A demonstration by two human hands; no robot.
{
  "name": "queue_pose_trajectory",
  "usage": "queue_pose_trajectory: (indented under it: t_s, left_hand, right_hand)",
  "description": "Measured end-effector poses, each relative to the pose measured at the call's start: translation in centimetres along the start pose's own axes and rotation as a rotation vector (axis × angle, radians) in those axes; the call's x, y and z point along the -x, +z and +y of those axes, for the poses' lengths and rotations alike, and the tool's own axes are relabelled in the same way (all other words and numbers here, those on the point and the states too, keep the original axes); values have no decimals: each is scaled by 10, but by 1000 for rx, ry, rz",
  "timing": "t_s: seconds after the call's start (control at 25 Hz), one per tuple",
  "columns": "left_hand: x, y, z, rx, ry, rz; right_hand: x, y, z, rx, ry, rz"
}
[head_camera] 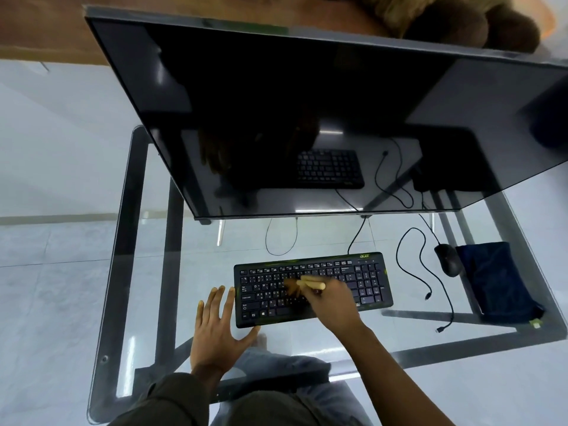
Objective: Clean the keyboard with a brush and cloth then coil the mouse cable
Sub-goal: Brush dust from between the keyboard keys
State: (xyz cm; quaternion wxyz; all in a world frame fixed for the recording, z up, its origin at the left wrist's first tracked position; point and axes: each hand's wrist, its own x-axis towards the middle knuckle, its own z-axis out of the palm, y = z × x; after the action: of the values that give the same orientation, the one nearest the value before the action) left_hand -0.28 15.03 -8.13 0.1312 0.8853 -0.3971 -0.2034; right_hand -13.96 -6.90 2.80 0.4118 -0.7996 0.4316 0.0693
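A black keyboard [365, 281] lies on the glass desk [190, 262] in front of me. My right hand [333, 302] grips a small wooden-handled brush [307, 284], blurred, with its bristles on the middle keys. My left hand [216, 330] rests flat on the glass with fingers spread, its thumb against the keyboard's front left corner. To the right lies a black mouse [447, 259], its cable [430, 272] loose and winding over the glass. A dark blue cloth [495, 281] lies beside the mouse at the far right.
A large dark monitor [292, 112] stands right behind the keyboard and reflects the desk. A thin keyboard cable [356, 238] runs up under it. Another thin cable loop [281, 238] lies left of that. The desk's dark metal frame shows through the glass; my knees are below.
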Motion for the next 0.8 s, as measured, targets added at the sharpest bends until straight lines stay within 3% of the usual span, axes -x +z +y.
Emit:
queue_pose_trajectory:
  t_s: [0.12, 0.24, 0.32, 0.44, 0.52, 0.64, 0.76, 0.8]
  left_hand:
    - [1, -1, 1, -9, -1, -11]
    - [-1, 1, 0, -3, -11, -21]
    - [-1, 1, 1, -13, -11, -20]
    - [-1, 1, 0, -11, -19, -24]
    - [-1, 1, 1, -16, -21, -17]
    - [0, 2, 0, -7, -22, -12]
    - [0, 1, 1, -10, -22, -18]
    - [0, 1, 0, -8, -22, -20]
  right_hand:
    - [-5, -5, -2, 23, -32, -58]
    - [-10, -7, -8, -14, 8, 65]
    - [-14, -3, -11, -13, -36, -15]
    - [-15, 1, -18, -15, -32, 15]
    - [-16, 8, -21, -12, -70, -90]
    - [-16, 12, -23, -57, -38, 64]
    - [-17, 16, -22, -71, -94, -53]
    - [-16, 17, -21, -77, -84, -23]
